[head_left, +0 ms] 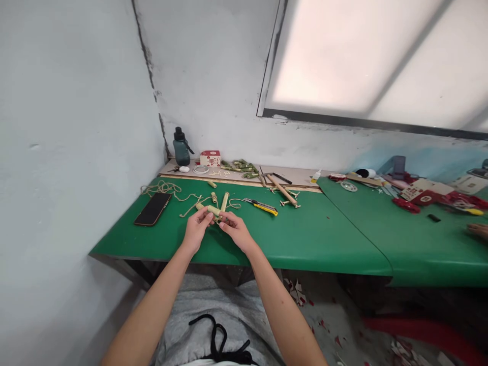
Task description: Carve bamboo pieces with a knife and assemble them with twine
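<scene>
Short pale bamboo pieces are between my two hands, above the green tabletop [290, 239]. My left hand [197, 227] is closed, fingers and thumb on a bamboo tube [214, 210]. From the other side my right hand [235, 230] pinches the same cluster, close to a piece with its round open end showing; the fingers partly hide how the pieces join. A longer bamboo tube [224, 201] points away just beyond the fingers. Thin twine [190, 204] runs beside the cluster. Two loose bamboo pieces, one nearer [214, 197] and one farther [212, 184], lie beyond.
Left of my hands lie a phone [153, 209] and coiled twine. A yellow utility knife [263, 207] and a wooden-handled hammer [282, 190] lie to the right. Behind stand a bottle [181, 147], a small box [210, 158] and green bamboo pieces [244, 168]. Another person's hand [478, 230] shows far right.
</scene>
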{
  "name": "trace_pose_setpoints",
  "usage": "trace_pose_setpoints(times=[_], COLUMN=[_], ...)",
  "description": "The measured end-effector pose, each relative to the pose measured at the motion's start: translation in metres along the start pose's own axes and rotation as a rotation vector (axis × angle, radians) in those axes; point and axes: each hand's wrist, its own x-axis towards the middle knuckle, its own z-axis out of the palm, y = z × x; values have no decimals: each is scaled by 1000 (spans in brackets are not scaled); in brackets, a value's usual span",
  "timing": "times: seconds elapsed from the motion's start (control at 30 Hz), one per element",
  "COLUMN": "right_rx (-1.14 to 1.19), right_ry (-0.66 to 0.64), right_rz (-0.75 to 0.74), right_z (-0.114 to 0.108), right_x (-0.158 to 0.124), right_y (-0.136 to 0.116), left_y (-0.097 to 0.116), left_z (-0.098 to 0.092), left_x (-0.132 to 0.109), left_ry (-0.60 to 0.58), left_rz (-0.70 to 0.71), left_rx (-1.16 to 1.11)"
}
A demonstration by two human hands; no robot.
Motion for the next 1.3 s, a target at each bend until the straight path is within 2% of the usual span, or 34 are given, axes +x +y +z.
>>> trace_pose_setpoints(times=[0.2, 0.77, 1.0, 1.17, 1.3], right_rx=[29, 99, 88, 95, 103], right_ry=[68, 135, 33, 112, 84], right_rz=[4, 109, 89, 127, 140], right_z=[0, 1, 1, 2, 2], right_x=[1, -2, -4, -2, -1], right_y=[-5, -11, -17, -15, -12], left_y=[1, 2, -2, -4, -5], left_z=[3, 4, 1, 1, 0], left_x=[-3, -3, -1, -1, -1], left_ry=[-59, -54, 6, -4, -3], left_rz=[37, 30, 32, 19, 16], left_rx=[36, 50, 25, 24, 29])
